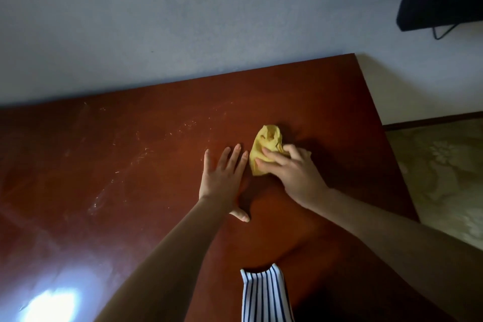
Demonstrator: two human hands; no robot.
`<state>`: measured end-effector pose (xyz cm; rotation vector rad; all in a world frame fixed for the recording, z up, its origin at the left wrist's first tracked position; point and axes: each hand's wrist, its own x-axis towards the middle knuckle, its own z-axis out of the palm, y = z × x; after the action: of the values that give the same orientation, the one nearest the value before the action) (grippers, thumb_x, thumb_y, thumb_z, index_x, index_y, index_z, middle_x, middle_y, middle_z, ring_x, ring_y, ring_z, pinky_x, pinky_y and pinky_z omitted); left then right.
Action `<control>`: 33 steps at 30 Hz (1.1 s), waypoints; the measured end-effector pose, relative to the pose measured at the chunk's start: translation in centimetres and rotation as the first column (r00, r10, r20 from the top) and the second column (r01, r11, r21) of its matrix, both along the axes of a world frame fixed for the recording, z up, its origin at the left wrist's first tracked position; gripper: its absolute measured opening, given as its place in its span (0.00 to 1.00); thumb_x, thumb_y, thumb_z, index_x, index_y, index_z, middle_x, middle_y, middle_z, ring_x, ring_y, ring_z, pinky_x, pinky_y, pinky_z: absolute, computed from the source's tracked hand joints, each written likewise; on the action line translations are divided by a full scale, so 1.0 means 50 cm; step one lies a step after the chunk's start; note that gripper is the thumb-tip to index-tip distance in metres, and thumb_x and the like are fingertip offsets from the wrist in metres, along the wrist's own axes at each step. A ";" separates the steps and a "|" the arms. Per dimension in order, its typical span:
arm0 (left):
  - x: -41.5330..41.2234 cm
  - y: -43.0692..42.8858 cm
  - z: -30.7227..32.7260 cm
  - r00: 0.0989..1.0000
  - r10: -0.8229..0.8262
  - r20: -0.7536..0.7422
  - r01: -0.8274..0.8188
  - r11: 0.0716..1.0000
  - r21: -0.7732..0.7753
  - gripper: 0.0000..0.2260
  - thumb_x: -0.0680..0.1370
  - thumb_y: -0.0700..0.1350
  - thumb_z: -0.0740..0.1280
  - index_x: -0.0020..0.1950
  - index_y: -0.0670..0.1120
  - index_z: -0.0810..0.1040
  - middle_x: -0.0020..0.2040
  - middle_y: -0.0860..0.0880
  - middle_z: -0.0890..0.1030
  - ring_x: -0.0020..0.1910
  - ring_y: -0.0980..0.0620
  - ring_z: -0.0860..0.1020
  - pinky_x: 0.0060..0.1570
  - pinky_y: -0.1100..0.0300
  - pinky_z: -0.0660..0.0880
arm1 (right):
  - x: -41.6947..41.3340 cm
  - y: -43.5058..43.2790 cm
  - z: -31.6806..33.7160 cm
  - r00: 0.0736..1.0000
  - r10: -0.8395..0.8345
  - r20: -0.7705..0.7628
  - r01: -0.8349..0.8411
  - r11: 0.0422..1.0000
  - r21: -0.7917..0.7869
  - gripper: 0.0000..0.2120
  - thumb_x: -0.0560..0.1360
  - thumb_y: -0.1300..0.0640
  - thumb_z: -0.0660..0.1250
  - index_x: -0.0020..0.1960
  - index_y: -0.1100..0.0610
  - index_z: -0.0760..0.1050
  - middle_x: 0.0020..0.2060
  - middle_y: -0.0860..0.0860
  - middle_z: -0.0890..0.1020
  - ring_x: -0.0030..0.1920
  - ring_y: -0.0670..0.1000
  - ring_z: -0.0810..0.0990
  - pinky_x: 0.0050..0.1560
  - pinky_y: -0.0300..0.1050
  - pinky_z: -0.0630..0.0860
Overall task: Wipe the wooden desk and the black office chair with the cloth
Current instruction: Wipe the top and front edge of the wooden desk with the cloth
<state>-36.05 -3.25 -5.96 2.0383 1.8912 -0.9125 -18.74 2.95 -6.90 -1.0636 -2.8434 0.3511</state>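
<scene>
The desk (130,165) is reddish-brown wood, smooth and glossy (light reflects on its near left part), with pale scratches. The yellow cloth (266,148) looks soft and crumpled. The wall (183,21) is matt.

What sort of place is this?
Probably a room in a home, perhaps a study: a reddish wooden desk against a plain wall, a yellow cloth on it, and floral-patterned flooring beside it.

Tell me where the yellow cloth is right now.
In the head view the cloth lies bunched on the desk, right of centre, under the right hand, beside the flat left hand.
</scene>
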 end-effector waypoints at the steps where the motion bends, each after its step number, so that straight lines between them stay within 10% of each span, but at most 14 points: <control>1: 0.001 -0.001 0.002 1.000 0.001 -0.006 -0.001 1.000 -0.003 0.65 0.58 0.77 0.66 0.74 0.44 0.29 0.77 0.44 0.33 0.77 0.43 0.39 0.69 0.34 0.40 | 0.016 -0.025 -0.003 0.998 0.066 -0.024 -0.065 0.997 0.036 0.22 0.73 0.63 0.55 0.57 0.49 0.82 0.60 0.50 0.80 0.50 0.61 0.79 0.47 0.56 0.76; 6: 0.003 -0.003 0.007 1.000 -0.003 -0.031 0.003 1.000 -0.006 0.65 0.58 0.77 0.65 0.74 0.44 0.28 0.77 0.44 0.33 0.77 0.44 0.39 0.69 0.34 0.40 | 0.121 -0.079 -0.015 0.908 0.419 0.020 -0.420 0.906 0.047 0.27 0.61 0.66 0.77 0.57 0.48 0.81 0.58 0.48 0.81 0.52 0.56 0.81 0.48 0.54 0.79; 13: 0.001 -0.004 0.004 1.000 -0.015 -0.016 0.015 1.000 -0.002 0.66 0.58 0.77 0.65 0.74 0.44 0.28 0.76 0.45 0.32 0.77 0.44 0.39 0.69 0.34 0.41 | 0.224 0.075 0.001 0.804 0.562 0.194 -0.582 0.811 0.062 0.39 0.55 0.68 0.79 0.63 0.45 0.77 0.64 0.44 0.76 0.54 0.55 0.80 0.49 0.50 0.78; 20: -0.011 -0.006 -0.008 0.999 -0.035 0.014 0.034 0.999 0.025 0.65 0.57 0.79 0.62 0.73 0.45 0.26 0.76 0.46 0.30 0.76 0.44 0.37 0.69 0.34 0.41 | 0.229 0.268 -0.001 0.992 -0.058 0.109 0.054 0.998 0.035 0.35 0.70 0.78 0.61 0.70 0.50 0.69 0.71 0.50 0.69 0.59 0.63 0.71 0.57 0.60 0.71; 27: -0.014 -0.011 -0.016 0.999 -0.023 0.047 0.020 0.999 0.050 0.66 0.57 0.79 0.62 0.72 0.45 0.25 0.74 0.46 0.27 0.76 0.45 0.36 0.69 0.34 0.39 | 0.123 0.418 -0.015 0.822 -0.540 0.182 0.548 0.836 0.004 0.32 0.75 0.69 0.60 0.74 0.47 0.62 0.75 0.48 0.61 0.66 0.63 0.63 0.60 0.55 0.68; 33: -0.021 -0.016 -0.027 0.994 -0.022 0.105 0.014 0.997 0.075 0.66 0.57 0.79 0.62 0.69 0.45 0.20 0.70 0.47 0.22 0.75 0.46 0.33 0.68 0.35 0.34 | 0.055 0.458 -0.016 0.737 -0.637 0.225 0.653 0.757 0.005 0.31 0.75 0.67 0.60 0.74 0.48 0.61 0.74 0.49 0.62 0.67 0.63 0.60 0.63 0.57 0.65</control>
<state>-37.12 -4.05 -7.31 2.1045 1.8805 -0.7334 -15.97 25.83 -7.72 -2.1174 -2.3923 0.2876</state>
